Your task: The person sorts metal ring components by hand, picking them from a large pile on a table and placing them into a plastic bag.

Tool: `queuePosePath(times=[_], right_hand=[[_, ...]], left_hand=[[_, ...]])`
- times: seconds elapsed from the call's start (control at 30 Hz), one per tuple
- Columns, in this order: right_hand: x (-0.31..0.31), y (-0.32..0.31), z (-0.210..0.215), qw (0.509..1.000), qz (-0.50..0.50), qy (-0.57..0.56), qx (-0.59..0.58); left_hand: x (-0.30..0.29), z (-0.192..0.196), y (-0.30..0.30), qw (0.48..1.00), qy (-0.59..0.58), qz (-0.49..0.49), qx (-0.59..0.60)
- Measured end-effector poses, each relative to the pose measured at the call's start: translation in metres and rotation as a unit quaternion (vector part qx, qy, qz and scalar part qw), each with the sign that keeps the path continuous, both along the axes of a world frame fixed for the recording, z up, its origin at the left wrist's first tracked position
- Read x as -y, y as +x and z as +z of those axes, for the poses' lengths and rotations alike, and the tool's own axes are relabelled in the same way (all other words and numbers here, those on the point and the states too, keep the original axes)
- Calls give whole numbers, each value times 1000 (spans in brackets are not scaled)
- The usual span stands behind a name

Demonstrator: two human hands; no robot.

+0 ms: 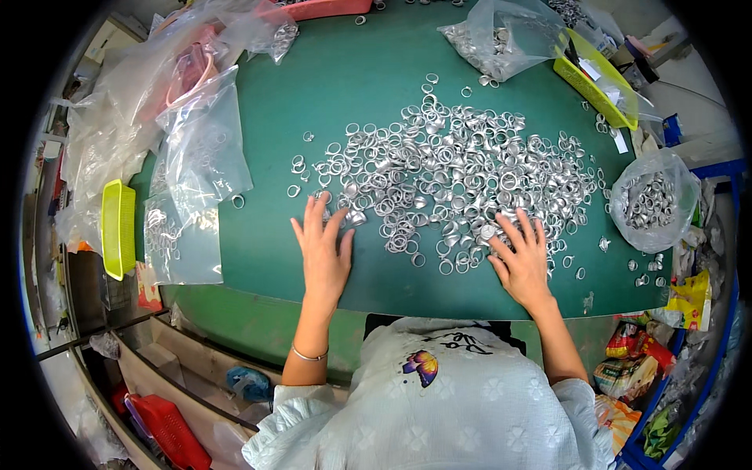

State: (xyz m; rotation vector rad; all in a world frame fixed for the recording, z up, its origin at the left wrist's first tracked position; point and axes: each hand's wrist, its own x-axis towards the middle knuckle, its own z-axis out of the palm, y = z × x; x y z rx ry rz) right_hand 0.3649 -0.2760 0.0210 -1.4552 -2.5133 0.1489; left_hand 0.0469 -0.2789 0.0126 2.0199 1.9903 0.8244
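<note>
Overhead, from the head view: clear plastic bags (205,149) heaped along the left edge, some holding rings; another clear bag (501,35) of metal pieces at the top; a third, rounded bag (654,200) full of rings at the right edge. Yellow basket (117,227) standing on edge at far left, yellow tray (599,78) tilted at upper right, pink tray (317,8) at the top rim. Crumpled coloured wrappers (638,345) low on the right, beside a blue frame.

Left hand (323,254) lying flat, palm down, fingers spread, fingertips touching the near-left fringe of the silver rings (454,168); nothing pinched. Thin bracelet (309,355) on that wrist. Right hand (521,258) also palm down, fingers spread and resting on the near-right edge of the ring pile; whether a ring sits under it cannot be told.

Rings scattered in a broad heap across the middle of the green surface (258,258), a few strays toward the edges. Red crate (168,427) on the floor at lower left.
</note>
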Motion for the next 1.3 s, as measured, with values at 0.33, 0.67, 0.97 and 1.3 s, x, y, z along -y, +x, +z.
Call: queuePosePath(times=[0.33, 0.67, 0.97, 1.3], right_hand=[[-21, 27, 7, 994, -95, 31, -49], [-24, 66, -1, 941, -256, 35, -217], [-20, 5, 2, 986, -151, 54, -46], [25, -41, 3, 993, -61, -61, -80]], left_hand=[[-2, 7, 6, 960, 100, 48, 257], [30, 8, 43, 845, -148, -80, 507], [22, 4, 101, 933, -35, -318, 163], [4, 0, 54, 977, 33, -160, 135]])
